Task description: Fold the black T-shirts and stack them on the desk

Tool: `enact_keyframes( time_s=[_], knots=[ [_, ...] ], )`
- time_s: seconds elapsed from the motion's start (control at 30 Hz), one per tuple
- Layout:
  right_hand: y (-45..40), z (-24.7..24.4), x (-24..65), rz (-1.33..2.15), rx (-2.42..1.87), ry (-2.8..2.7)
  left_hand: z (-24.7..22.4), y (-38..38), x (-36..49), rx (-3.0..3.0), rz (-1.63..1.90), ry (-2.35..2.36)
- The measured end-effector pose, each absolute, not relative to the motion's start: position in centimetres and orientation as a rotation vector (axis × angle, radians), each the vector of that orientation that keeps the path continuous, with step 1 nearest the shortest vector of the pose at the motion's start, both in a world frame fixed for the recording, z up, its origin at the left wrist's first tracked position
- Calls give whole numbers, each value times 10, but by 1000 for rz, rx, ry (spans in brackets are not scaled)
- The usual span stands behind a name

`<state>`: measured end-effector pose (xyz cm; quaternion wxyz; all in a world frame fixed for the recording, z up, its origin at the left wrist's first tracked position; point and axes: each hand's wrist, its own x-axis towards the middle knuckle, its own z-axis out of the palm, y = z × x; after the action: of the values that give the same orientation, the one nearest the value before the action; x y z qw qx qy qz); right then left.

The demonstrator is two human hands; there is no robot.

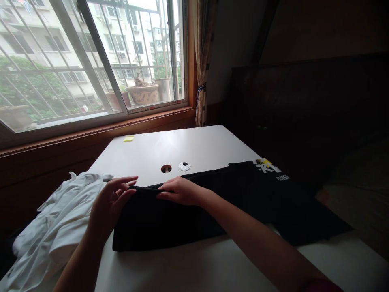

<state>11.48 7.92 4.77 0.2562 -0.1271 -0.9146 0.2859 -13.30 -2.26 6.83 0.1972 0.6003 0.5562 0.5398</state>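
A black T-shirt point(188, 221) lies spread across the white table, its long side running left to right. White and yellow lettering point(267, 166) shows near its far right corner. At the far left corner, my left hand point(111, 200) has the cloth edge between thumb and fingers. My right hand point(182, 190) pinches the same far edge a short way to the right, and a narrow strip of the edge is raised between the two hands. Dark cloth hides most folds.
A heap of white clothing point(73, 215) lies at the table's left side. The white table point(194, 142) has a round hole point(166, 168) and a white round grommet cover point(184, 166). A yellow sticky note point(128, 138) is near the far edge, below a barred window point(121, 61) and curtain point(203, 61).
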Motion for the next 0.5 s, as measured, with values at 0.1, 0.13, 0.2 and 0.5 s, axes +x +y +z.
enact_keyframes(
  time_s=[0.1, 0.13, 0.2, 0.5],
  knots=[
    [79, 49, 116, 760, -347, -2490, 66, -20, -132, 1601, 1419, 1440],
    [79, 49, 116, 757, -351, -2489, 65, -19, -133, 1613, 1396, 1430],
    [80, 48, 116, 746, -362, -2489, 64, -17, -134, 1672, 1328, 1444],
    [109, 23, 161, 446, -652, -2645, 67, -15, -145, 1784, 1070, 1605]
  ],
)
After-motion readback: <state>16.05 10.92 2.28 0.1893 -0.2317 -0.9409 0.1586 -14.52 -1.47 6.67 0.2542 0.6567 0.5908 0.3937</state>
